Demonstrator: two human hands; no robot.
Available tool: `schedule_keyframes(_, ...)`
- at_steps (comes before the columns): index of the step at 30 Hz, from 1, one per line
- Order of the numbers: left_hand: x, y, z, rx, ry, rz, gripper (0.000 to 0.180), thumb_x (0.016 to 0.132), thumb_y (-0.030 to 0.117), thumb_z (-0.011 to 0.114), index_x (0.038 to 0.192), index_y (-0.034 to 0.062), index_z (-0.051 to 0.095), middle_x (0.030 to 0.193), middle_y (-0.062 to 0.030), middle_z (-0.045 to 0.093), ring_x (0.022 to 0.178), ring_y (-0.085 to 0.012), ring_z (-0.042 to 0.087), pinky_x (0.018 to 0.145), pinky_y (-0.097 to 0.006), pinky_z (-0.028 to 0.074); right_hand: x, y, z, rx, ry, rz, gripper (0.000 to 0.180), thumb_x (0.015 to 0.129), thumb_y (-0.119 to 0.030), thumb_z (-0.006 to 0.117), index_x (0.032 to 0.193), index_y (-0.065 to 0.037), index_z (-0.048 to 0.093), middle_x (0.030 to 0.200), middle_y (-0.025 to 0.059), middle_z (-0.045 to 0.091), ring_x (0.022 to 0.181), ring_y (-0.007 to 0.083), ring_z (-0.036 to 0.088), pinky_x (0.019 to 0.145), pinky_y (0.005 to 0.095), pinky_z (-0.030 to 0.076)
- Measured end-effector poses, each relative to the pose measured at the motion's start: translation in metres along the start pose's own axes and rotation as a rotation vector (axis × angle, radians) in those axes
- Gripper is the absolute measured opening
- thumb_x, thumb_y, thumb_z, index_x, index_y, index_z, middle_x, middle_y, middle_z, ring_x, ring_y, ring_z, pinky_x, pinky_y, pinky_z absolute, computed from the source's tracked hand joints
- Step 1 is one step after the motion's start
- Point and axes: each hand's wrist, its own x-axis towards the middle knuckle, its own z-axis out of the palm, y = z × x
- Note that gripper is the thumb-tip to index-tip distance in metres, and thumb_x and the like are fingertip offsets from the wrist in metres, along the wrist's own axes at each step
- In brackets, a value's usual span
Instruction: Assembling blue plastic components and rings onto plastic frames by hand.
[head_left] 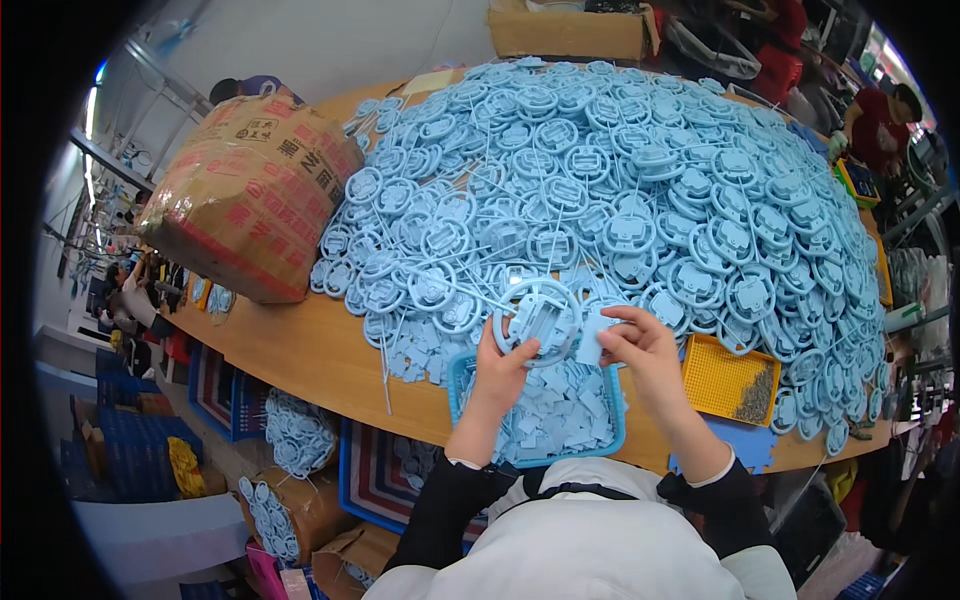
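Note:
Between the thumb and fingers of my left hand (497,378) is a light-blue round plastic part (542,322), a ring with a recessed rectangular compartment in its middle. My right hand (648,352) pinches a small flat light-blue plastic cover (591,341) just right of that ring. Below both hands sits a blue basket (617,438) full of similar small flat pieces (560,415). A large heap of matching round parts (610,170) spreads over the wooden table (350,365) beyond my hands, some with thin sticks or stems.
A yellow tray (712,372) with small metal-looking pieces stands right of my right hand, near a blue mat (740,442). A bulky brown taped package (250,190) rests at the table's left. An open carton (565,35) is behind the heap. Another person (880,130) is at far right.

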Motion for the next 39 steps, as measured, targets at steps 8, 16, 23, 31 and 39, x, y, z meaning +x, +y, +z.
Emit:
schedule_keyframes(8, -0.017, -0.001, 0.028, 0.09, -0.055, 0.33, 0.072, 0.065, 0.002, 0.075, 0.123, 0.0021, 0.033, 0.121, -0.0094, 0.041, 0.106, -0.0182, 0.049, 0.083, -0.028, 0.049, 0.002, -0.002, 0.032, -0.08, 0.008, -0.223, 0.028, 0.077, 0.002, 0.062, 0.104, 0.006, 0.056, 0.08, 0.0076, 0.058, 0.071, 0.0106, 0.059, 0.061, 0.0224, 0.052)
schedule_keyframes(16, -0.02, 0.001, 0.038, 0.198, -0.1, 0.394, 0.075, 0.067, 0.004, 0.075, 0.126, 0.0012, 0.029, 0.117, -0.0088, 0.042, 0.106, -0.0174, 0.048, 0.083, -0.027, 0.046, -0.006, -0.008, 0.038, -0.008, 0.054, -0.25, 0.025, 0.076, 0.002, 0.063, 0.099, 0.004, 0.056, 0.077, 0.0081, 0.059, 0.069, 0.0107, 0.059, 0.059, 0.0226, 0.051)
schedule_keyframes(23, -0.025, 0.001, 0.036, 0.272, -0.06, 0.414, 0.074, 0.068, 0.007, 0.075, 0.126, 0.0004, 0.028, 0.117, -0.0093, 0.04, 0.107, -0.0173, 0.045, 0.088, -0.028, 0.042, -0.009, -0.008, 0.043, -0.044, 0.092, -0.31, 0.02, 0.074, 0.0, 0.065, 0.093, 0.001, 0.057, 0.076, 0.0084, 0.061, 0.067, 0.0091, 0.058, 0.057, 0.0203, 0.048)
schedule_keyframes(31, -0.025, 0.001, 0.037, 0.336, -0.081, 0.442, 0.077, 0.07, 0.005, 0.073, 0.127, -0.001, 0.022, 0.127, -0.0145, 0.034, 0.113, -0.021, 0.043, 0.091, -0.032, 0.041, -0.008, -0.006, 0.044, -0.26, 0.169, -0.38, 0.014, 0.073, -0.003, 0.066, 0.086, 0.001, 0.061, 0.076, 0.0062, 0.059, 0.065, 0.0099, 0.058, 0.055, 0.0213, 0.047)
schedule_keyframes(39, -0.026, 0.002, 0.034, 0.31, 0.081, 0.361, 0.064, 0.069, -0.004, 0.065, 0.122, -0.0008, 0.029, 0.116, -0.012, 0.042, 0.107, -0.0185, 0.046, 0.087, -0.03, 0.043, -0.003, -0.014, 0.032, -0.479, 0.106, -0.435, 0.014, 0.072, -0.005, 0.069, 0.084, 0.001, 0.064, 0.084, 0.0058, 0.049, 0.072, 0.0125, 0.055, 0.06, 0.0239, 0.045)
